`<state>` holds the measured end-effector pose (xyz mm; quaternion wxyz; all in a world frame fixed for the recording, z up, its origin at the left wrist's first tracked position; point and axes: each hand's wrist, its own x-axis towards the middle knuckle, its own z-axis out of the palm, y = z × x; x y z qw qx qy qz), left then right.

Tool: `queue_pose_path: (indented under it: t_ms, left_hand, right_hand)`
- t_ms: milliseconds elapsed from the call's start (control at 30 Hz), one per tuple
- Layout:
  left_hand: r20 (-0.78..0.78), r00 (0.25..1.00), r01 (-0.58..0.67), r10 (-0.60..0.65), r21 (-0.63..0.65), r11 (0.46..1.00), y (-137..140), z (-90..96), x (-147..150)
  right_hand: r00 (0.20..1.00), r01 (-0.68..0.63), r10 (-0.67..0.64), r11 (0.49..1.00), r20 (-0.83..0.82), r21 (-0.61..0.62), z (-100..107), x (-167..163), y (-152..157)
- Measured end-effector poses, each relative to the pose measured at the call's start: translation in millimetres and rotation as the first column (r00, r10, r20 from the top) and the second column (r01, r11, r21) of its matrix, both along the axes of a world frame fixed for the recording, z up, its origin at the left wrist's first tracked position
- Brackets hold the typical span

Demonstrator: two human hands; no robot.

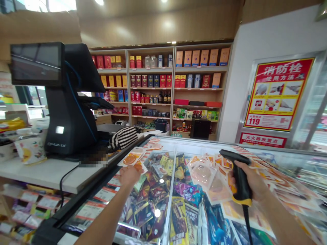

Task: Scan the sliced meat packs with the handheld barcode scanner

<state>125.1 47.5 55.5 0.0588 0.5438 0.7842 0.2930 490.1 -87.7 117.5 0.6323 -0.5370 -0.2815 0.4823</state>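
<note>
My right hand [251, 178] is wrapped round the grip of a black-and-yellow barcode scanner [241, 182]; its head points left above the freezer. A cable hangs from the handle's end. My left hand [129, 175] is at the freezer's left side, its fingers closed at the edge of a clear flat packet [138, 167] with an orange round piece inside. The fingertips are partly hidden. Just beyond it lies another clear packet [129, 159] with an orange disc. Clear packets with pale round discs [201, 172] lie on the glass left of the scanner.
Under the glass of the chest freezer [172, 185] are many wrapped ice creams [150, 200]. More flat packets [288, 190] spread over the right side. A till [68, 102] stands on the left counter [63, 175], near a striped bag [124, 137]. Shelves [153, 70] of boxes line the back.
</note>
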Motion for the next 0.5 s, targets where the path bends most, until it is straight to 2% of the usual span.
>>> queue_pose_path:
  t_ms: [100,233,367,500]
  left_hand:
    - [-0.027,0.992,0.121,-0.122,-0.021,0.992,-4.3,-5.7,15.8]
    - [-0.026,0.945,0.325,-0.326,-0.029,0.945,-12.1,-4.1,57.3]
    - [-0.016,0.919,0.393,-0.393,-0.015,0.920,-20.4,-2.9,92.9]
    - [0.025,0.884,0.467,-0.467,-0.005,0.884,-18.5,-1.5,105.3]
  right_hand:
    - [1.000,-0.016,0.016,1.000,0.023,-0.017,0.0,-18.3,2.0]
    - [0.996,-0.057,0.057,0.998,0.068,0.009,-5.0,-31.9,4.1]
    - [0.993,-0.077,0.075,0.997,0.095,0.011,-11.2,-35.5,2.9]
    - [0.991,-0.102,0.103,0.995,0.085,-0.009,-13.2,-38.2,0.2]
